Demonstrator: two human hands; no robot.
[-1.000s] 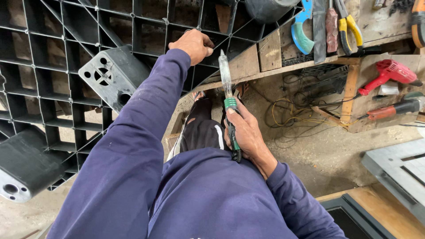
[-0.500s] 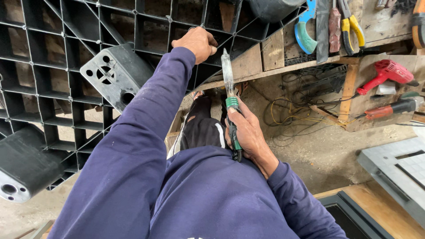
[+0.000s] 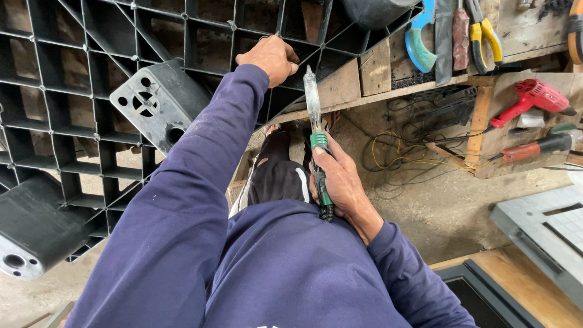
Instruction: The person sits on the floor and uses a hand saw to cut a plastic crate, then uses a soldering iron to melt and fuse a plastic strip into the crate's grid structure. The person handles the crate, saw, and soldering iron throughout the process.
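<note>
Little has shifted since a second ago: both hands sit where they were, the tool's tip only a touch higher against the grid.

Biggest thing in the room is the black plastic pallet (image 3: 91, 79), turned so its open ribbed cells and blocky feet face us. Behind it runs a rough wooden worktop (image 3: 376, 70), and below that a dusty concrete floor (image 3: 449, 206) with a tangle of yellow wire (image 3: 407, 152). A red power drill (image 3: 531, 97) lies on a lower shelf at the right, and yellow-handled pliers (image 3: 484, 33) and a blue-handled tool (image 3: 419, 42) hang above.

The left hand (image 3: 270, 58) is closed over a pallet rib. The right hand (image 3: 343, 182) is wrapped around the green handle of a soldering iron (image 3: 316, 127), whose pale barrel points up toward that rib, just beside the left hand.
</note>
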